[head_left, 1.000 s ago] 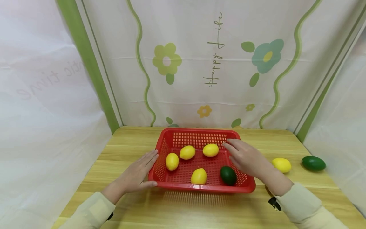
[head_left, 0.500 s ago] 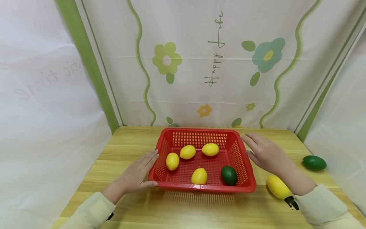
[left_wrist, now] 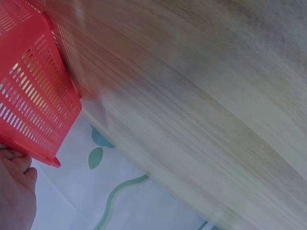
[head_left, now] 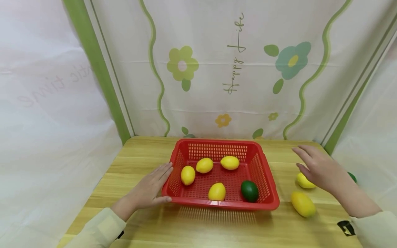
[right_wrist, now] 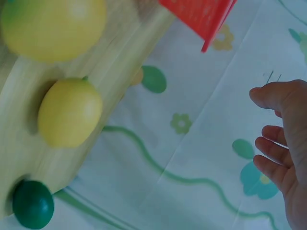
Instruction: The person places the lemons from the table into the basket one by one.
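In the head view a red plastic basket (head_left: 231,205) holds several yellow lemons, one of them a lemon (head_left: 217,192) near its front wall, and a dark green avocado-shaped fruit (head_left: 249,191). My left hand (head_left: 148,187) rests with straight fingers along the basket's left rim, thumb at the front corner. To the right of the basket, my right hand (head_left: 321,168) is raised, fingers loosely bent and nothing in them. Just below it sits a lemon (head_left: 304,181), partly covered by the hand. A larger yellow fruit (head_left: 303,204) lies nearer the front.
Behind my right wrist a green fruit (head_left: 352,177) shows only in part; the right wrist view has the same green fruit (right_wrist: 33,204) near the table edge. The wooden table (head_left: 149,227) meets a flower-printed curtain (head_left: 204,96) at the back, with white cloth at both sides.
My right hand has moved from over the basket out to the right, above the loose fruit. The left hand and the basket have stayed in place.
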A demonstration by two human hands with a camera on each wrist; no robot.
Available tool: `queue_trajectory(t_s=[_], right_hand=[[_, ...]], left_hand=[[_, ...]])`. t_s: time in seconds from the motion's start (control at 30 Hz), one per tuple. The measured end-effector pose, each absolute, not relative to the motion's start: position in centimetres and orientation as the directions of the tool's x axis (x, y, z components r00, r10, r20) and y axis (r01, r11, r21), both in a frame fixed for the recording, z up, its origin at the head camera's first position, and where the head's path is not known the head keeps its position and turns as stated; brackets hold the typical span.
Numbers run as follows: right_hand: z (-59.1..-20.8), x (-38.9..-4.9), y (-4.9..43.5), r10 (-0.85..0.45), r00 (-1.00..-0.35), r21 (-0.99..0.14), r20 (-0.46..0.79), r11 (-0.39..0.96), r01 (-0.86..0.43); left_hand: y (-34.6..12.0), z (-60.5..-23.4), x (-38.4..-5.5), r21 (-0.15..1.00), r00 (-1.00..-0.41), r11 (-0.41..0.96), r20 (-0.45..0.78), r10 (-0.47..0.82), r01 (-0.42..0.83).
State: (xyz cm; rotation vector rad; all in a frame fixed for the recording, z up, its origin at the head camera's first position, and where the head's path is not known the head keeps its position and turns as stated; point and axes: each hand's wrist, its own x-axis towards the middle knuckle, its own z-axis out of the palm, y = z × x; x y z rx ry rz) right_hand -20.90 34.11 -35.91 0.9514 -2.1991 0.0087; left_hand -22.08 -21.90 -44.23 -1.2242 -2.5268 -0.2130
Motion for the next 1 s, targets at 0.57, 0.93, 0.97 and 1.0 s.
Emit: queue_trajectory(t_s=[0.57,0.93,0.97,1.0], right_hand=[[-38.1,-20.2,42.1,-0.48,-0.625,0.189,0.615,0.86,-0.475],[-40.3,-20.3,46.4,-0.338,-0.828,0.105,0.447,0.939,-0.326],[-40.6,-20.4,46.7,-0.321,-0.844,0.098,0.43,0.946,-0.309],[-40.8,-20.4,47.0,-0.307,-0.857,0.094,0.414,0.951,-0.295]], left_hand=[[-21.9,-44.2,-22.1,-0.019,-0.567,0.616,0.368,0.737,0.788],[-22.0,-44.2,-22.1,-0.014,-0.572,0.617,0.357,0.738,0.787],[-22.0,-44.3,-22.1,-0.014,-0.569,0.615,0.363,0.738,0.788],[-21.9,-44.3,-22.1,-0.014,-0.567,0.614,0.367,0.738,0.79]])
